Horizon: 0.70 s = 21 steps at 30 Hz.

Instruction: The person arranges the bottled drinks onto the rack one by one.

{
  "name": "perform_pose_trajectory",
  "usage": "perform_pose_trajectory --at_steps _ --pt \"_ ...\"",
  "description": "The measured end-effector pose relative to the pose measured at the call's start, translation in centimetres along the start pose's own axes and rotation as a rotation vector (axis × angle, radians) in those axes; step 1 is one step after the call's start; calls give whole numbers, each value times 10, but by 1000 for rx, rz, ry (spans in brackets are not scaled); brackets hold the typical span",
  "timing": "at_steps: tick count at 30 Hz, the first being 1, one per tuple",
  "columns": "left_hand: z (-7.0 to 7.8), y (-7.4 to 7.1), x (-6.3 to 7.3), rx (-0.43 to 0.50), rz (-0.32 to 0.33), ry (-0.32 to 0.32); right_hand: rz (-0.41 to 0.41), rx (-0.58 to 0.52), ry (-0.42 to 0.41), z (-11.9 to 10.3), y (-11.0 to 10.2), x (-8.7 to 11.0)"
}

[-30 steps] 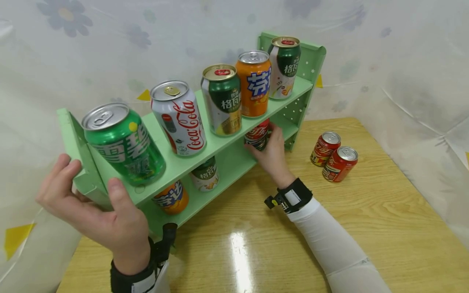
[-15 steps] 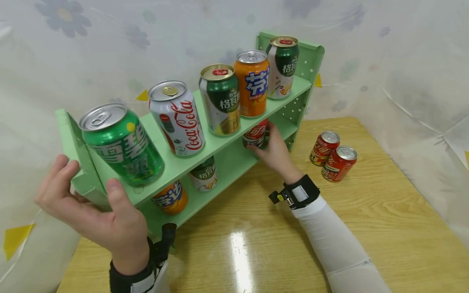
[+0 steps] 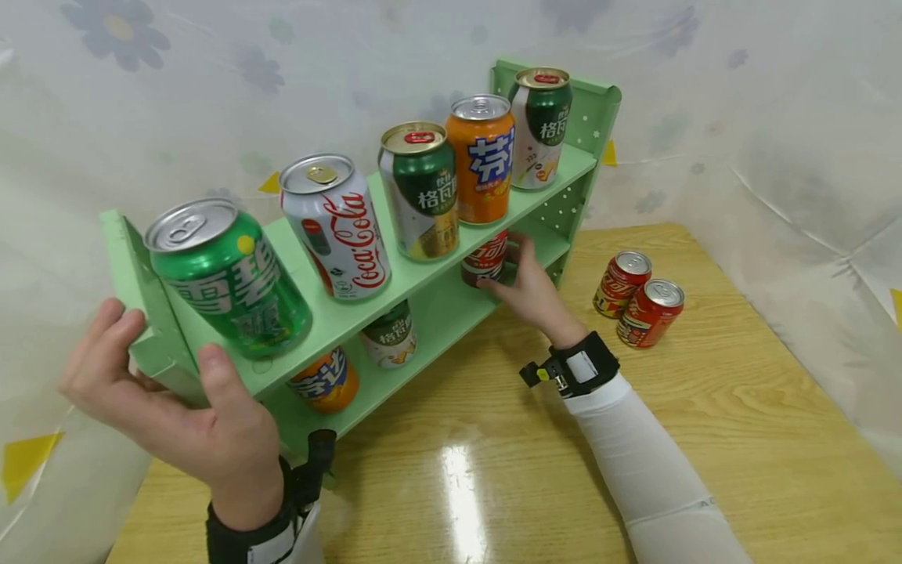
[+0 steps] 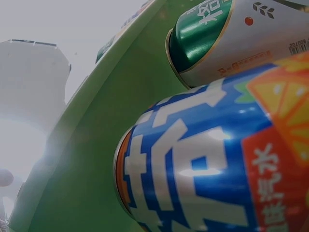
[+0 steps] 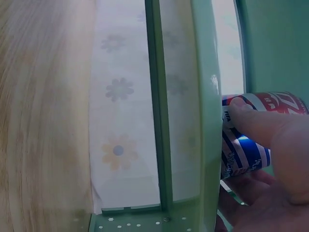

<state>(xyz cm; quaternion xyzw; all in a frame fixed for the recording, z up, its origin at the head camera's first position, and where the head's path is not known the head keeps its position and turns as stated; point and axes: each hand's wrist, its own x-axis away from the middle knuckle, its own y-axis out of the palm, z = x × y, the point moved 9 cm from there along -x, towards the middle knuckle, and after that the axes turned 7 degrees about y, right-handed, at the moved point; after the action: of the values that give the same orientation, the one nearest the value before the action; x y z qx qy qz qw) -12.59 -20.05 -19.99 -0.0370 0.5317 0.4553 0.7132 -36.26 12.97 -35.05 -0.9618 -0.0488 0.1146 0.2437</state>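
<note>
A green two-tier shelf rack stands at an angle across the table. My left hand holds its left end panel, fingers on the outer side and thumb at the front. On the lower tier my right hand holds a red cola can, the thumb on its front and fingers behind. In the right wrist view the thumb lies on the can, which shows blue and white stripes. An orange soda can and a green-and-white can stand farther left on that tier; the left wrist view shows them close up.
Along the upper tier stand a green can, a silver Coca-Cola can, another orange can and two green-topped cans. Two red cans stand close together on the wooden table, right of the rack. Flowered sheeting hangs behind.
My right wrist has swung slightly to the right, and a bit more of the red can's front shows beside the thumb. The left hand stays at the rack's end.
</note>
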Motion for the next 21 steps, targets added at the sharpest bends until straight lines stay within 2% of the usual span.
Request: perform_pose_trajectory --at_steps 5,9,12,16,21 --pt "-1 0 0 2 0 -7 -23 47 -9 0 3 0" --pt "-2 -1 0 0 0 -7 0 56 -21 -1 4 -1" --pt "-2 -1 1 -5 -3 -3 62 51 -31 -2 5 -1" --pt "-2 -1 0 -12 -10 3 184 45 -47 -8 4 3" --pt "-2 -1 0 -15 -11 4 317 108 -72 -15 1 9"
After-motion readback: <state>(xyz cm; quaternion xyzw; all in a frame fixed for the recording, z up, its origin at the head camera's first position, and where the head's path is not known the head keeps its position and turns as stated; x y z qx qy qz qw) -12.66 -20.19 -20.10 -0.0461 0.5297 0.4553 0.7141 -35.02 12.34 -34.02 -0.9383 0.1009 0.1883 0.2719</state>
